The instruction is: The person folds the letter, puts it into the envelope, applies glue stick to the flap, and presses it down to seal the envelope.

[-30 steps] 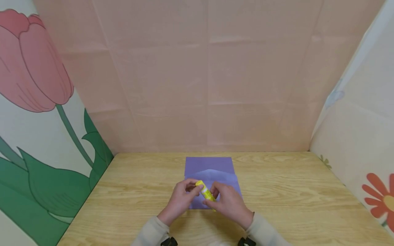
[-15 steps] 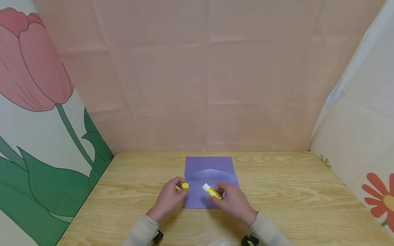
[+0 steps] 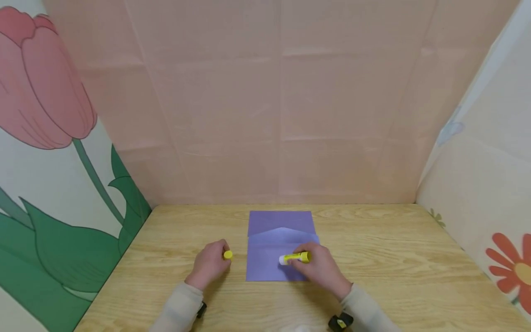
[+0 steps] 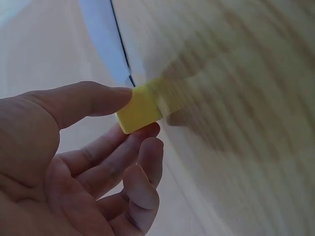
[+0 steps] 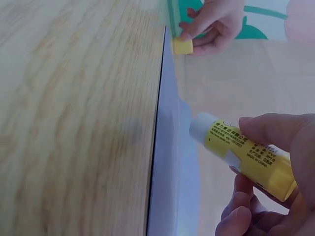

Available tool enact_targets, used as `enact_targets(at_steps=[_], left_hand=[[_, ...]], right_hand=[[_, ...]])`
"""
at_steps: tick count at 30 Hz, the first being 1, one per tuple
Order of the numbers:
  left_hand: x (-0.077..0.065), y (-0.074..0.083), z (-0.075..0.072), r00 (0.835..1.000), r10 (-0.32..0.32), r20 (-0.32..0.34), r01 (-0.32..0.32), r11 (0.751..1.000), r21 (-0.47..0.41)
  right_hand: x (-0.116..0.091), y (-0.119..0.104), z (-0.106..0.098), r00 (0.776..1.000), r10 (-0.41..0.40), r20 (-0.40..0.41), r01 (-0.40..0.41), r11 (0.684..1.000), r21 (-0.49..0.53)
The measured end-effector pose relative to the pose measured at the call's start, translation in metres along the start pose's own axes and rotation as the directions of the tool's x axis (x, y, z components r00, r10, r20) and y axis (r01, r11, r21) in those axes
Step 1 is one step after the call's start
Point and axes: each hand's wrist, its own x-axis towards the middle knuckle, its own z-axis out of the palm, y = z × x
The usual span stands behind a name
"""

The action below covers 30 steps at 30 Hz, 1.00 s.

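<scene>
My left hand (image 3: 209,263) pinches a yellow glue stick cap (image 4: 140,109) between thumb and fingers, left of the purple envelope. In the left wrist view the cap is at the table surface, its reflection meeting it. My right hand (image 3: 321,265) holds the uncapped glue stick (image 5: 248,155), a yellow tube with a white end, over the envelope's right part. The white end points left in the head view. The purple envelope (image 3: 265,263) lies on the table with its flap (image 3: 282,221) spread away from me. Part of its right side is hidden by my right hand.
The wood-grain table (image 3: 373,249) carries the envelope near its middle. A pinkish backdrop (image 3: 265,115) stands at the back edge. Panels with a tulip (image 3: 50,87) and a red flower (image 3: 518,269) flank it left and right.
The cap has come off the glue stick. My left hand has carried it left and down to the table, while my right hand has turned the stick so its white end points left.
</scene>
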Motion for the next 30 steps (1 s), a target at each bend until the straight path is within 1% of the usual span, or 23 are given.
enact_targets(at_steps=[4,7,10,13,15,18,21,23,27,30], left_hand=[[0.001,-0.001,0.001,1.0,0.0,-0.001,0.0,1.0,0.001],[0.0,0.004,0.002,1.0,0.005,-0.023,-0.005,1.0,0.01],[-0.005,0.015,0.001,0.998,0.034,-0.052,-0.033,0.999,0.021],[-0.012,0.031,0.004,0.995,0.087,-0.05,-0.084,0.995,0.054],[-0.018,0.042,0.008,0.991,0.134,-0.028,-0.131,0.988,0.083],[-0.028,0.059,0.015,0.985,0.169,0.045,-0.174,0.976,0.131],[-0.036,0.071,0.022,0.978,0.16,0.13,-0.183,0.966,0.183],[-0.04,0.075,0.026,0.975,0.148,0.168,-0.182,0.96,0.213],[-0.044,0.077,0.031,0.971,0.151,0.185,-0.195,0.95,0.246],[-0.046,0.077,0.033,0.969,0.174,0.175,-0.216,0.94,0.264]], right_hand=[[0.001,-0.001,-0.002,0.999,0.048,0.005,-0.048,0.997,0.061],[0.003,-0.001,-0.002,0.995,0.099,0.017,-0.101,0.989,0.11],[0.007,0.0,0.0,0.991,0.131,0.015,-0.132,0.983,0.126],[0.013,-0.001,0.003,0.991,0.137,-0.004,-0.135,0.982,0.131],[0.017,-0.002,0.006,0.992,0.128,-0.018,-0.125,0.982,0.143],[0.023,-0.007,0.009,0.996,0.079,-0.034,-0.072,0.984,0.161],[0.027,-0.011,0.015,1.0,0.001,-0.027,0.003,0.989,0.145],[0.029,-0.015,0.019,0.999,-0.045,-0.005,0.045,0.993,0.107],[0.032,-0.021,0.027,0.993,-0.095,0.064,0.093,0.995,0.035],[0.036,-0.023,0.033,0.989,-0.117,0.086,0.117,0.993,0.001]])
